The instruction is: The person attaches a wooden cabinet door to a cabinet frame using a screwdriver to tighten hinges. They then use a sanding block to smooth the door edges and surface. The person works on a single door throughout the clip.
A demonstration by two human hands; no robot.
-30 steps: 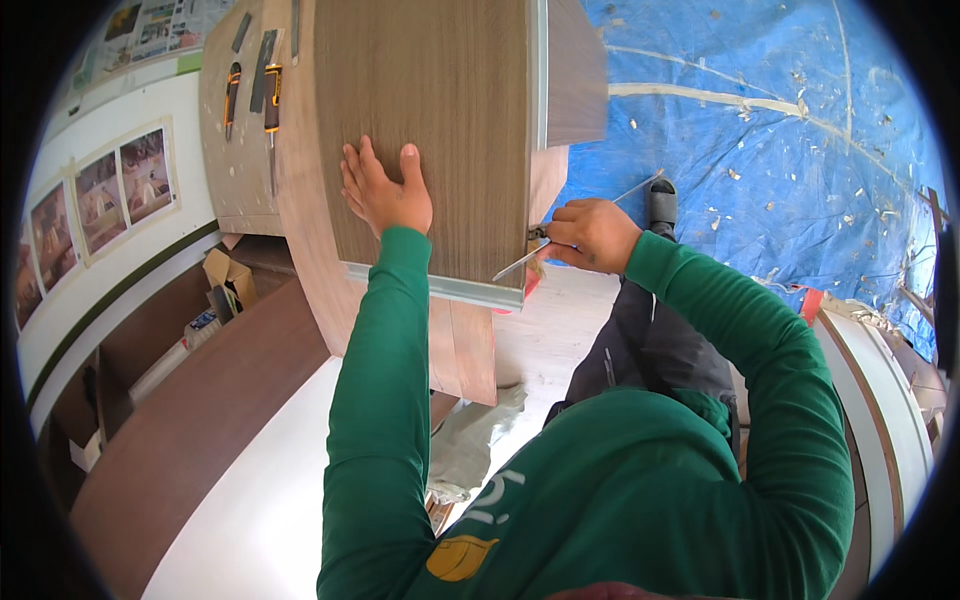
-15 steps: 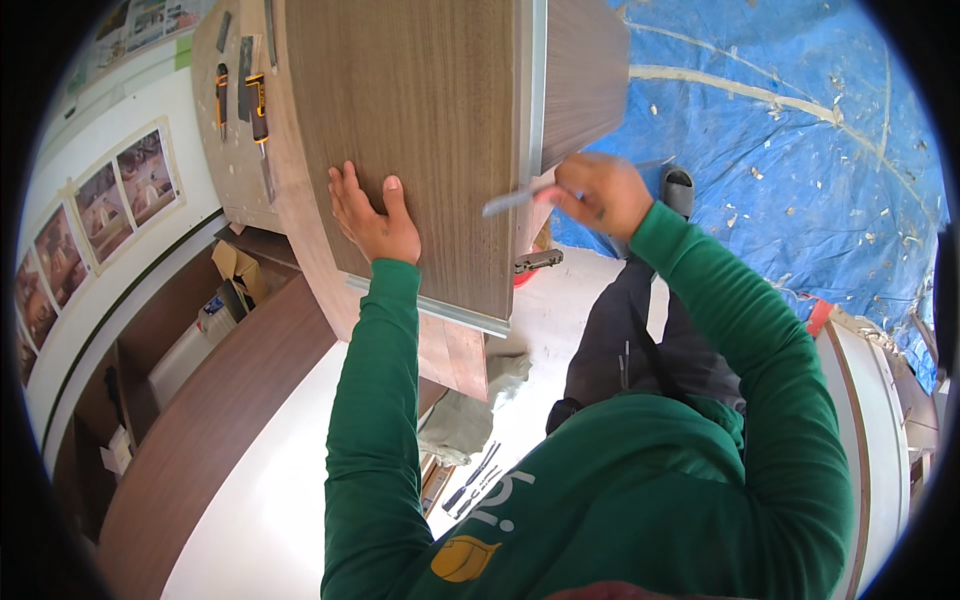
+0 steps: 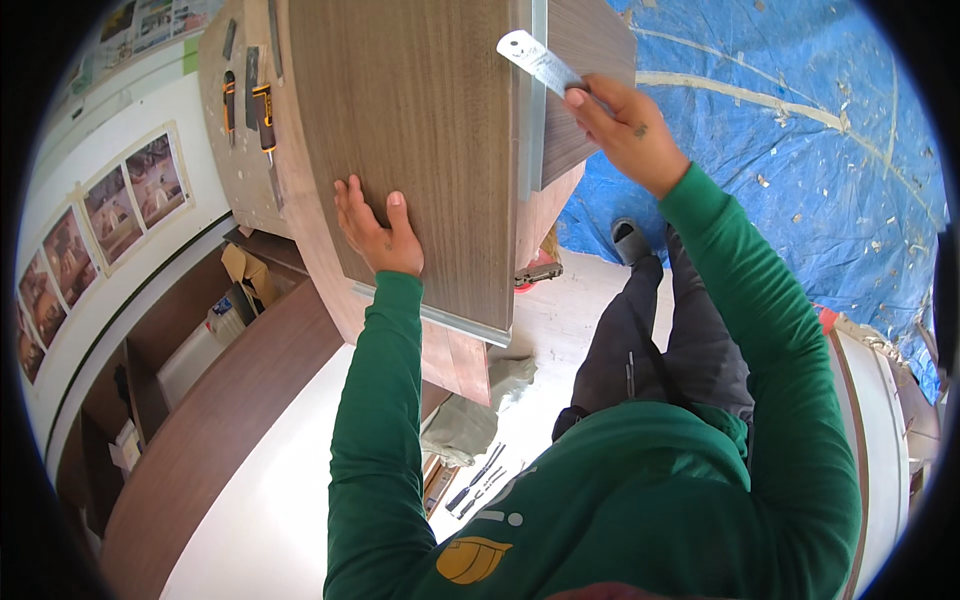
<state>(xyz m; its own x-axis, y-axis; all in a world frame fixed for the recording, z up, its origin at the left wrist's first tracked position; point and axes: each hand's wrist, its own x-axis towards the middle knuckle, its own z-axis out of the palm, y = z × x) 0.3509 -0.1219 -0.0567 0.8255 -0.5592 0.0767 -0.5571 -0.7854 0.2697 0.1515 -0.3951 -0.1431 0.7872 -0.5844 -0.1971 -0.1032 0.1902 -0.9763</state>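
Observation:
A brown wood-grain panel (image 3: 430,130) lies before me on a lighter wooden worktop. Flat on its left part rests my left hand (image 3: 382,230), fingers stretched and thumb apart, holding nothing. My right hand (image 3: 632,130) is raised beyond the panel's right edge, thumb and fingers pinching a short steel ruler (image 3: 540,62) with a rounded, holed end. The ruler's free end reaches over the panel's edge, beside a pale grey edging strip (image 3: 534,130). Whether it touches the panel I cannot tell. Another pale strip (image 3: 465,326) shows along the panel's near edge.
Left of the panel lie an orange-and-black screwdriver (image 3: 264,120), a similar tool (image 3: 229,105) and dark strips. A clamp-like metal fitting (image 3: 538,273) juts out at the panel's right. Blue sheeting (image 3: 760,170) with scattered chips covers the right-hand floor. An open shelf (image 3: 190,350) runs at left.
My right hand has moved farther away from me, carrying the ruler toward the far part of the panel's right edge. My left hand stays flat on the panel. One foot has shifted left.

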